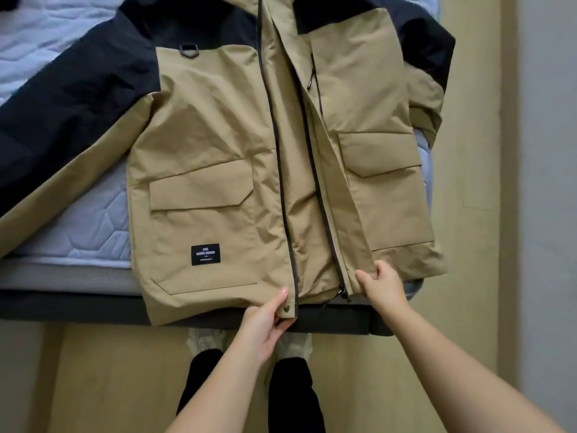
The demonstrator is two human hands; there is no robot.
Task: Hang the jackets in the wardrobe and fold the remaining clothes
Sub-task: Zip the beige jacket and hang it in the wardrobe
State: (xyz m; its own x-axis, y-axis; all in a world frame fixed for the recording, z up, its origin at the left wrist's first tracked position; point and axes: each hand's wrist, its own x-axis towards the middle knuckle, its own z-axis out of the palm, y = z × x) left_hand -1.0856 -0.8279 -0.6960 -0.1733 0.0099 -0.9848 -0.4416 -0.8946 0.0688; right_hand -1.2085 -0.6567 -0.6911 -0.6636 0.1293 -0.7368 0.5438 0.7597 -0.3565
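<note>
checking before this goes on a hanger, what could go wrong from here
The jacket hem overhangs the mattress edge, so a tug could slide it to the floor. The front panels sit uneven where the left hand and right hand pinch them, so the zipper may catch fabric.

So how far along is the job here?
Nothing looks hung or folded yet: the jacket lies spread on the mattress, unzipped. In hand: the left hand pinches one front hem by the snap, the right hand grips the other near the zipper end. Left: hanging it; no wardrobe in view.
</note>
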